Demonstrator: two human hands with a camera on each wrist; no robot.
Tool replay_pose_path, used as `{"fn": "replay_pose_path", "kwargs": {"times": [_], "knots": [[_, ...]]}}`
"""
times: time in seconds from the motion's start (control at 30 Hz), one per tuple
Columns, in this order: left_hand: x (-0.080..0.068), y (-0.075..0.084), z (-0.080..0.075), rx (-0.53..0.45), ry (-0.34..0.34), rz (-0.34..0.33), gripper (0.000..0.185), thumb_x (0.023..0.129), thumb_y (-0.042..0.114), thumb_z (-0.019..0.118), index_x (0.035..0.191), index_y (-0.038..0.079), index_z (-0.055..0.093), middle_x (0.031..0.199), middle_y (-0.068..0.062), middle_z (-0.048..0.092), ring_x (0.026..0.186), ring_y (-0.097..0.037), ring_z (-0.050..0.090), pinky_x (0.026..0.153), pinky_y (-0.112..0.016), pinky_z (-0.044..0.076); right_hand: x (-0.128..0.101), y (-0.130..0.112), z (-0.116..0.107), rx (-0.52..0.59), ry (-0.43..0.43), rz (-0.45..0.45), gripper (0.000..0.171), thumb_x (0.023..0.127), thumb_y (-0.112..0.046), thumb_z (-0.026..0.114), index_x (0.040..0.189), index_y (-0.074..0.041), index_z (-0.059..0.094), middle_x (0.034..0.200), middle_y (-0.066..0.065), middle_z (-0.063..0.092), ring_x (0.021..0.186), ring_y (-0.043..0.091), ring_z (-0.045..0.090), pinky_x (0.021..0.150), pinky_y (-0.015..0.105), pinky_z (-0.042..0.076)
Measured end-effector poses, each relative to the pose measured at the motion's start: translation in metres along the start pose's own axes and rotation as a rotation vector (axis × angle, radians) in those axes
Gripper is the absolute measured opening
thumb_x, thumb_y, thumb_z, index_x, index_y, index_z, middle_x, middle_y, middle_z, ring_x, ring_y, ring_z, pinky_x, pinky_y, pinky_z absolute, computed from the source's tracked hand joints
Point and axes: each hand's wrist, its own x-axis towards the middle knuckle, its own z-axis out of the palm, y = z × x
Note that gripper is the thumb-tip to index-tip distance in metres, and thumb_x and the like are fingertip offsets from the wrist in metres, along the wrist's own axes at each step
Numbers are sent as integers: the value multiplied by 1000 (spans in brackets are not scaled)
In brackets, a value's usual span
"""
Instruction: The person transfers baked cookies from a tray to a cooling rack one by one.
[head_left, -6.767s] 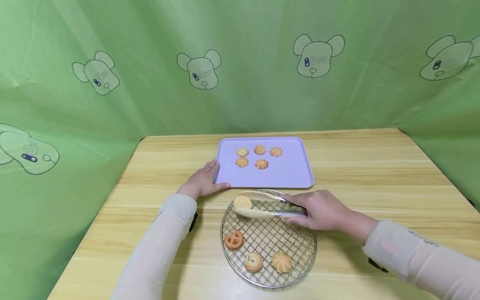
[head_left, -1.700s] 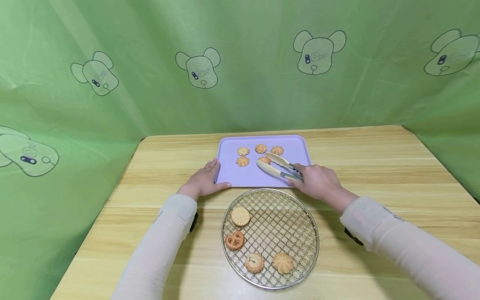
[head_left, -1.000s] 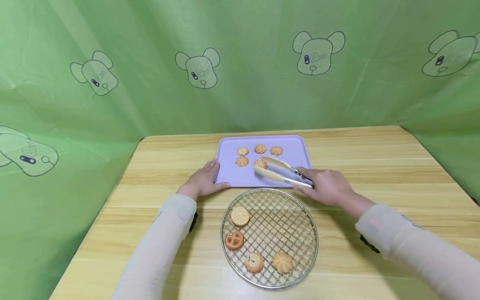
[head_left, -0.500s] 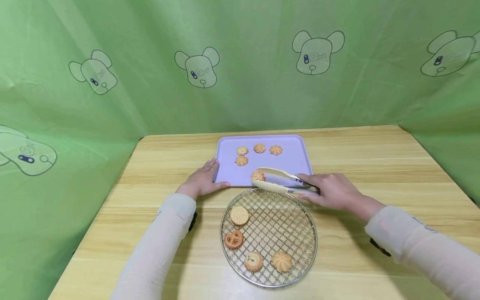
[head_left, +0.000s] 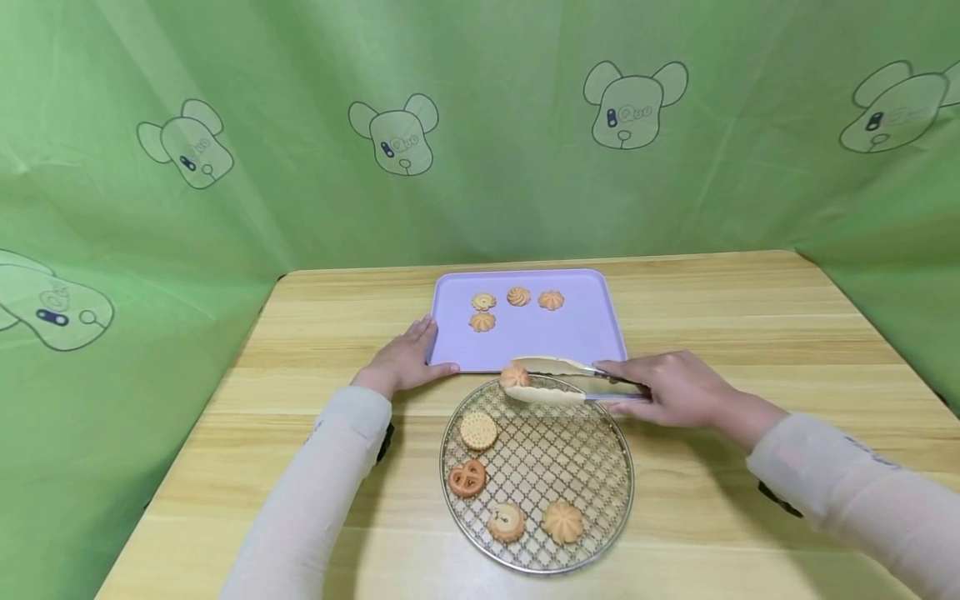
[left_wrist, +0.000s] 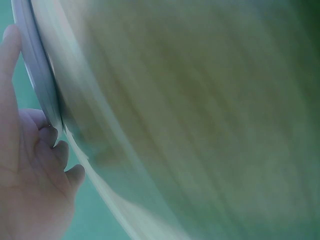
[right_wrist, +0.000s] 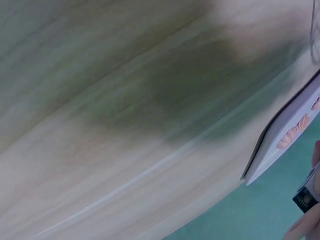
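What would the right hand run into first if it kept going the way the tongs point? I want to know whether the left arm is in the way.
Probably the left hand at the purple tray corner; depth is unclear.

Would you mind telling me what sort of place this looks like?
Probably a staged recording booth, not a kitchen: a green curtain with cartoon bears surrounds a wooden table holding only a purple tray and wire rack of cookies.

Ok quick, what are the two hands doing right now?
Left hand: open, fingers resting on the edge of the purple tray.
Right hand: grips the tongs, which pinch a cookie.
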Motion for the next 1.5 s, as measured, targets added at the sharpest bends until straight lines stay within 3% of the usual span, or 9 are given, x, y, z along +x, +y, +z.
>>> {"fn": "replay_pose_path", "kwargs": {"times": [0.27, 0.57, 0.93, 1.23, 1.5], "knots": [[0, 0, 0, -8, -2, -2, 100, 87, 69, 44, 151, 1, 10, 157, -13, 5, 144, -27, 7, 116, -39, 12, -5, 4, 3, 80, 0, -103, 59, 77, -40, 78, 124, -7, 64, 83, 1, 71, 51, -9, 35, 46, 14, 38], [0, -1, 0, 1, -5, 0, 101, 87, 71, 42, 152, 1, 9, 158, -12, 4, 144, -26, 7, 116, -38, 12, -5, 0, -1, 115, -2, -197, 58, 77, -41, 78, 121, -7, 65, 77, -6, 67, 53, -10, 37, 47, 13, 41], [0, -1, 0, 0, -4, 7, 100, 87, 70, 43, 151, 1, 10, 157, -13, 5, 144, -27, 7, 116, -39, 12, -5, -2, -2, 129, -57, -286, 57, 78, -40, 77, 122, -5, 65, 89, 0, 72, 55, -11, 41, 53, 15, 49], [0, -1, -1, 4, -4, -1, 100, 87, 71, 43, 151, 2, 10, 158, -12, 5, 144, -27, 8, 116, -39, 12, -5, -5, 1, 165, -63, -356, 55, 77, -37, 79, 121, -6, 65, 86, -4, 70, 55, -14, 38, 51, 10, 43], [1, -1, 0, 8, -9, -5, 101, 86, 72, 42, 151, 2, 8, 158, -11, 3, 144, -27, 7, 116, -38, 12, -4, -8, 1, 167, -75, -393, 56, 78, -39, 78, 120, -4, 65, 97, 4, 72, 63, -7, 54, 57, 14, 51]]}}
